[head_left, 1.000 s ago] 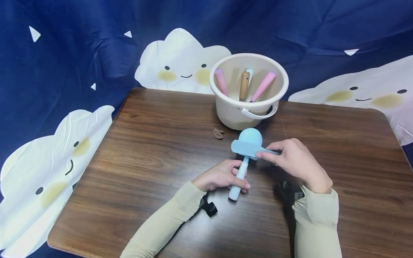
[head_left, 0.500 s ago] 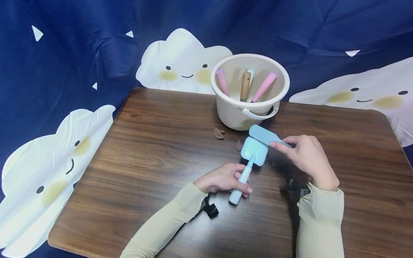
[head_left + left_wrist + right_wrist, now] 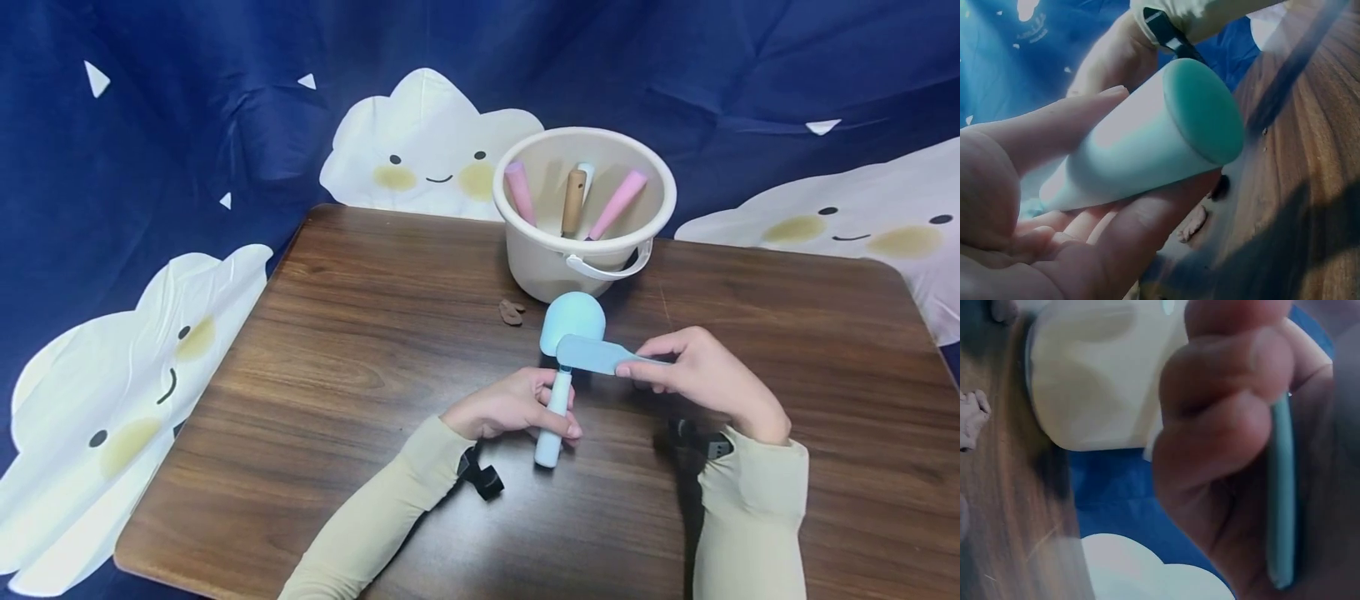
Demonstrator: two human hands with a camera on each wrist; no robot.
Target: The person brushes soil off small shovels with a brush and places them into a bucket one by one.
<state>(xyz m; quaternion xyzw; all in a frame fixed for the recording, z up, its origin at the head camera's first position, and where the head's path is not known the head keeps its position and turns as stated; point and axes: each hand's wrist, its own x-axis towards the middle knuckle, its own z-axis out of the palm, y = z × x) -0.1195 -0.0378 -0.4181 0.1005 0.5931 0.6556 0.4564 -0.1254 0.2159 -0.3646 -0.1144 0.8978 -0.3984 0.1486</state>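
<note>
My left hand (image 3: 513,407) grips the pale handle of a light blue toy trowel (image 3: 572,318), its rounded blade pointing toward the bucket. In the left wrist view the handle (image 3: 1129,140) lies between thumb and fingers, its green butt end facing the camera. My right hand (image 3: 708,371) pinches the thin handle of a flat blue spatula-shaped tool (image 3: 588,355). That tool's flat end overlaps the base of the trowel blade, close to where the handle joins. In the right wrist view, curled fingers (image 3: 1222,419) hold the tool's thin handle (image 3: 1282,500).
A cream bucket (image 3: 543,265) stands at the back of the wooden table (image 3: 375,333), holding upright tools with pink, wooden and pale handles. Small brown flakes (image 3: 512,312) lie on the table left of the trowel blade. A blue curtain (image 3: 187,125) with white clouds hangs behind.
The trowel has turned and now shows its rounded side. The spatula-shaped tool has moved from the blade's tip down toward the trowel handle. Both hands keep their hold.
</note>
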